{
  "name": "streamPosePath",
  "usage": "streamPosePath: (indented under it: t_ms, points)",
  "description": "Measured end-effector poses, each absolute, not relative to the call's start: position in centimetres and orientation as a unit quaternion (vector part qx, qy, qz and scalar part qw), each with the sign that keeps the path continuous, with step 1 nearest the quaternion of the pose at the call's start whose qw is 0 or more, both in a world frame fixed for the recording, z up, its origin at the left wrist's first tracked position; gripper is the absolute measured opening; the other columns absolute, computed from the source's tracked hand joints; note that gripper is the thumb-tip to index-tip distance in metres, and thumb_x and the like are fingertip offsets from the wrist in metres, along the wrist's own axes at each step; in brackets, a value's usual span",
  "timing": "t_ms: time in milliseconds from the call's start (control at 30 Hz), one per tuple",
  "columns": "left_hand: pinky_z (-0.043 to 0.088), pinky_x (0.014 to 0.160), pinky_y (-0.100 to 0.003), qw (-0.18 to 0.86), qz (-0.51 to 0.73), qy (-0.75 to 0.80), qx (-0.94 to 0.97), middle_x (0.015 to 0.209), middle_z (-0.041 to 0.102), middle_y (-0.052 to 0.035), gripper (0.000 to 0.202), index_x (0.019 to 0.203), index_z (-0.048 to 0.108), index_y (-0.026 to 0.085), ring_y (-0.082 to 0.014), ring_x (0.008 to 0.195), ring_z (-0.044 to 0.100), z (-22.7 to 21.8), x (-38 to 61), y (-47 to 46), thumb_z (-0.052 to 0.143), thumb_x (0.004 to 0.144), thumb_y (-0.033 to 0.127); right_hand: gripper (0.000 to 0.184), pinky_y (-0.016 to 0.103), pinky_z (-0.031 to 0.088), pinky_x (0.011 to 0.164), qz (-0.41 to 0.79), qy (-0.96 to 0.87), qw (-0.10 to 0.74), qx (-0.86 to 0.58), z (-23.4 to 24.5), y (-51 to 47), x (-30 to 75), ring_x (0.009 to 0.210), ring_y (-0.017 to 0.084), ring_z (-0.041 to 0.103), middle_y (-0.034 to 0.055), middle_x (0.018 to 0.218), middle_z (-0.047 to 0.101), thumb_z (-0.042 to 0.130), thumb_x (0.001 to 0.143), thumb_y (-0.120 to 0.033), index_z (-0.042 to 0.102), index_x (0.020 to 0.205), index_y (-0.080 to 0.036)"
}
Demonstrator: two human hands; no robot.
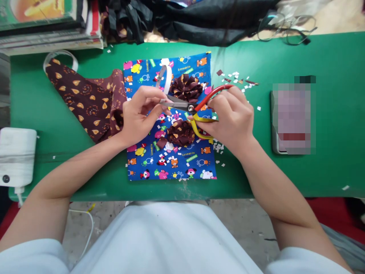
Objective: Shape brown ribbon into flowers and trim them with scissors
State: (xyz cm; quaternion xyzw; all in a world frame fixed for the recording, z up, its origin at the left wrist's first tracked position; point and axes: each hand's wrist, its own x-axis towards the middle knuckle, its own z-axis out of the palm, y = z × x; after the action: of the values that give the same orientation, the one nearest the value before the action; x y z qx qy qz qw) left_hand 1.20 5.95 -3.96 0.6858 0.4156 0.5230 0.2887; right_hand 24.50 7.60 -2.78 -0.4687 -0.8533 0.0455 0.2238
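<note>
My right hand [232, 116] grips a pair of scissors [196, 106] with red and yellow handles, blades pointing left. My left hand [141, 114] is pinched on a white strip [167, 78] that loops up from its fingertips at the blade tips. Both hands hover over a blue cartoon-print cloth [171, 163] on the green table [327, 171]. Two brown pleated fabric flowers lie on the cloth: one [185, 87] above the scissors, one [179, 133] below them.
Brown patterned fabric [88, 101] lies left of the cloth. White and brown scraps [236, 78] are scattered at the right. A phone [292, 118] sits far right, glasses [288, 28] at the back, books [48, 23] back left, a white device [17, 156] at the left edge.
</note>
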Motion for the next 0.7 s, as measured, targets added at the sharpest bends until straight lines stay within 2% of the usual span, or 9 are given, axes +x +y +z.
streamPosePath:
  t_ms: [533,700]
  points:
    - [0.058,0.059,-0.023,0.303,0.507,0.415,0.692,0.082,0.069,0.0040,0.020,0.103,0.054,0.028,-0.0140,0.075,0.073,-3.57,1.31,5.91,0.060,0.087,0.039,0.024,0.038,0.048,0.069,0.066,-0.849,0.236,-0.467,-2.97,7.62,24.70,0.087,0.025,0.057,0.0042,0.075,0.058,0.062,0.080,-0.048,0.053,0.081,-0.026]
    - [0.059,0.060,-0.025,0.313,0.506,0.423,0.684,0.080,0.069,0.0041,0.020,0.102,0.055,0.028,-0.0158,0.078,0.073,-3.51,1.30,5.91,0.060,0.087,0.040,0.023,0.037,0.047,0.068,0.030,-0.859,0.215,-0.464,-2.97,7.65,24.74,0.085,0.024,0.057,0.0042,0.075,0.057,0.059,0.083,-0.047,0.052,0.081,-0.026]
